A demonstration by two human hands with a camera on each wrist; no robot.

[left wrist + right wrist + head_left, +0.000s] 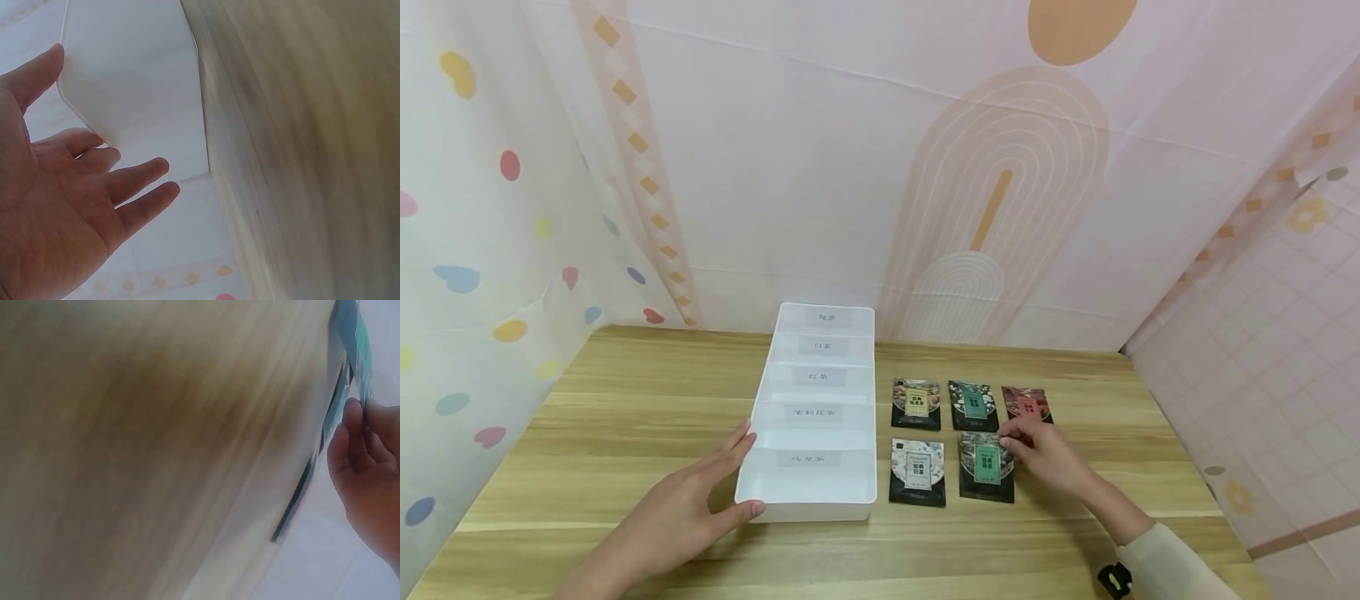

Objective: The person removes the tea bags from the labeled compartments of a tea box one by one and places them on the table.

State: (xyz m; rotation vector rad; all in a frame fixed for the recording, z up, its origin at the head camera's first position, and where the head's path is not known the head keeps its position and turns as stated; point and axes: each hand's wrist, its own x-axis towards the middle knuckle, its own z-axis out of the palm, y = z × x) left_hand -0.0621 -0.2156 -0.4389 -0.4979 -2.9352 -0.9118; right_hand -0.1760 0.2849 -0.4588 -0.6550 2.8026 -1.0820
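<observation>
My left hand rests at the near left corner of a white divided box, thumb and fingertips at its rim. In the left wrist view those fingers are spread and relaxed beside the box wall. With thumb and fingertips, my right hand pinches the upper right corner of a black tea sachet with a green label. The right wrist view has this sachet edge-on, raised at the pinched corner. Left of it lies a sachet with a white label.
Behind lie three more sachets: one with a yellow label, one with a teal label and a red one, partly behind my right hand. Labelled compartments run along the box. A patterned curtain hangs behind the wooden table.
</observation>
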